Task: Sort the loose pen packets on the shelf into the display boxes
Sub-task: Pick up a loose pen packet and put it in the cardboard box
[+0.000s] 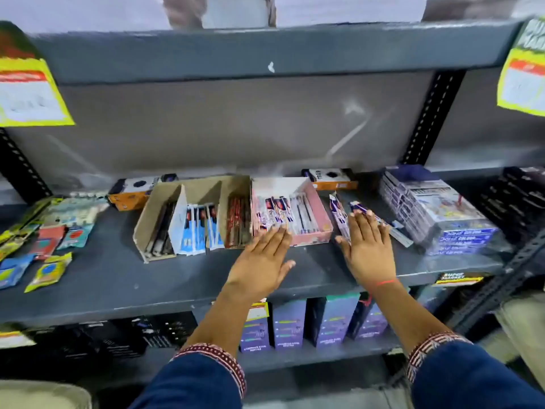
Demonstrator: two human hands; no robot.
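My right hand (367,246) lies flat, fingers together, on loose pen packets (342,215); my left hand (261,261), fingers together, reaches into the pink box (317,231). Sweeping flat-handed might push packets under the wrapped stack (436,211) just right of my hand.

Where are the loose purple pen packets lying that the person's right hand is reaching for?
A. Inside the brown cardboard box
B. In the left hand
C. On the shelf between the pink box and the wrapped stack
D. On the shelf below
C: the loose purple packets lie on the bare shelf, right of the pink box and left of the wrapped stack, under the right hand.
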